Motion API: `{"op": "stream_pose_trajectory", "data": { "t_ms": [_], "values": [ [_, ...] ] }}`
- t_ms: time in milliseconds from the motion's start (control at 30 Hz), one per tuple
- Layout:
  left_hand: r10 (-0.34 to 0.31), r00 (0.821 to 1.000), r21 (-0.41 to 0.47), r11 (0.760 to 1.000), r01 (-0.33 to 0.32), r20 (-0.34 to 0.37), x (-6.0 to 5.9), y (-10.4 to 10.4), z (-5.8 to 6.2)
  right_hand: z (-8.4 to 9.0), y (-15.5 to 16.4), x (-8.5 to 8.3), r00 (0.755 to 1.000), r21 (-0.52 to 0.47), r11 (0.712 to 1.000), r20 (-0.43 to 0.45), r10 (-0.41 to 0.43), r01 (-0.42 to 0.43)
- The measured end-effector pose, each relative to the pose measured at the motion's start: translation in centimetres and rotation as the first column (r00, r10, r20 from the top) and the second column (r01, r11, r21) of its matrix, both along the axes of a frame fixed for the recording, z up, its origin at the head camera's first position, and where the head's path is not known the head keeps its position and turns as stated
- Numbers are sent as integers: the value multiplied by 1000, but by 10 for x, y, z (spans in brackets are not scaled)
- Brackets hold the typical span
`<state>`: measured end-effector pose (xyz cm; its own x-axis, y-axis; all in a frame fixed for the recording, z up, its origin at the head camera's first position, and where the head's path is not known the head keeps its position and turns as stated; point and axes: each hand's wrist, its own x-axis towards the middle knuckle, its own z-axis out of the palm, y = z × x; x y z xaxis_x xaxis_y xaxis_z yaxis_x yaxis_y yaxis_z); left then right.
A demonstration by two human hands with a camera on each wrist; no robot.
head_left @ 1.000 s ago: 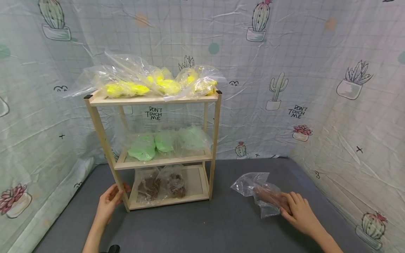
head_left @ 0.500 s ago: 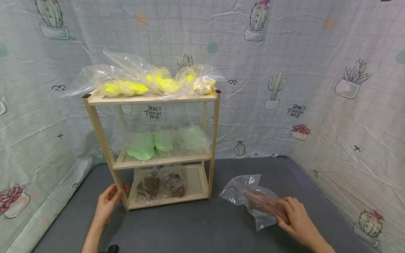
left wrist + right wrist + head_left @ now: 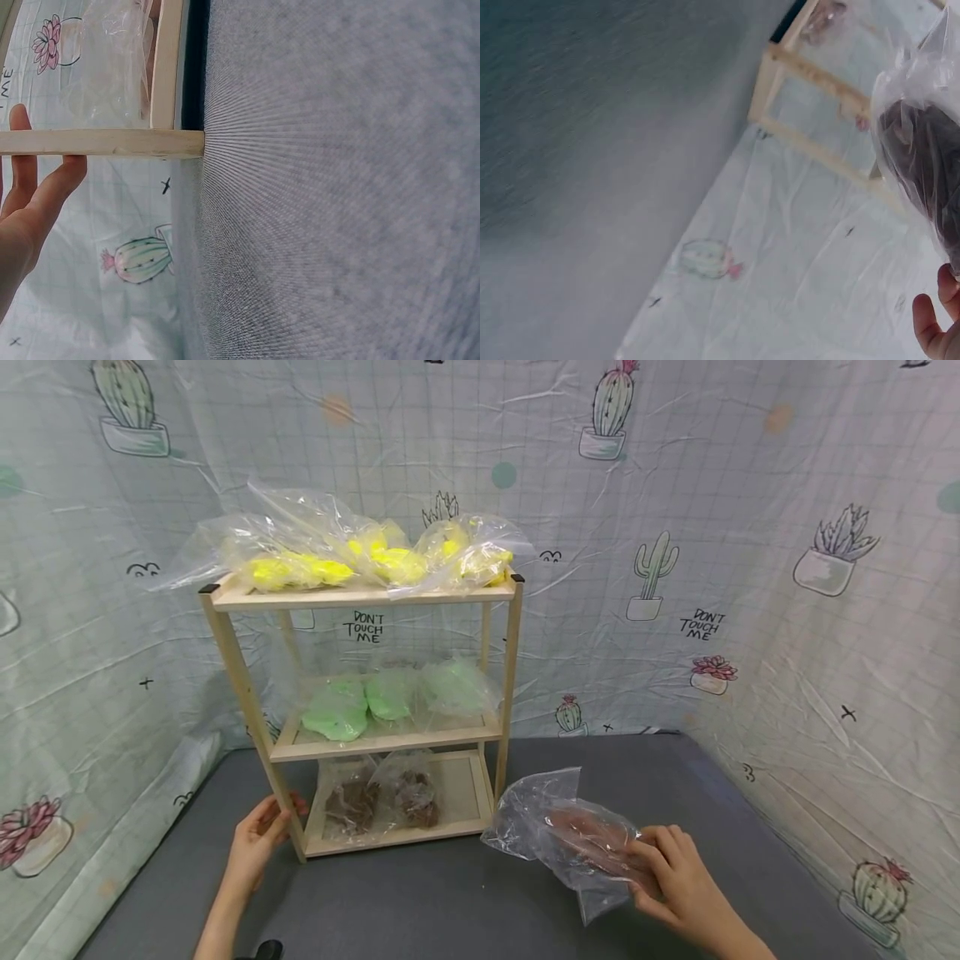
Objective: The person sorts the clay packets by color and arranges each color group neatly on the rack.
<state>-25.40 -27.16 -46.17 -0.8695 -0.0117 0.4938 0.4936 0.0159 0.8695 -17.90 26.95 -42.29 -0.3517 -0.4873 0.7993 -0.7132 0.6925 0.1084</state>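
Observation:
My left hand (image 3: 253, 847) grips the front left post (image 3: 97, 142) of a three-tier wooden shelf (image 3: 352, 750), low down, with thumb and fingers on either side of it. My right hand (image 3: 681, 883) pinches the near end of a clear plastic bag (image 3: 588, 837) with a brown lump inside. The bag is held above the table, right of the shelf, its loose end pointing at the shelf's right front post. In the right wrist view the bagged brown lump (image 3: 922, 150) hangs beyond the fingertips (image 3: 924, 311).
Bags with yellow contents (image 3: 382, 562) lie on the top tier. The middle tier bears bags with green contents (image 3: 336, 708). Two bags with brown contents (image 3: 354, 802) sit left and centre on the bottom tier. A patterned cloth (image 3: 720, 485) surrounds the grey table (image 3: 420, 902).
My right hand has carried the brown-filled bag leftward, closer to the shelf's right post. My left hand stays on the left post, and the shelf has not moved.

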Motion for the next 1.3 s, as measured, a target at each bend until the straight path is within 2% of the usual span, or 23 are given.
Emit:
{"op": "stream_pose_trajectory", "data": {
  "t_ms": [133,400,633,700,867,1033,1133,1300],
  "values": [
    [6,1000,0,1000,-6,4,1,1,0,1,-16,-3,999,-8,999,-22,36,-36],
    [-7,1000,16,1000,7,5,0,2,-2,0,-58,-11,996,9,1000,-82,27,-26],
    [-19,1000,29,999,20,-25,0,1,-6,-5,-100,-16,995,-9,996,-36,-92,92],
    [-1,1000,20,1000,1,-22,-1,1,-6,-6,-112,-20,991,-31,990,-18,-135,134],
    [26,1000,-21,999,-26,-8,-1,3,-4,-8,-139,-29,976,-76,973,32,-215,217],
    [2,1000,-10,1000,-2,-18,-1,3,-2,-9,-160,-36,963,-104,958,71,-262,268],
    [8,1000,-4,1000,-8,-15,-1,2,-2,-11,-173,-40,950,-115,945,101,-296,307],
    [20,1000,-4,1000,-20,-7,0,1,-1,-14,-196,-52,927,-146,916,106,-360,373]
  ]
}}
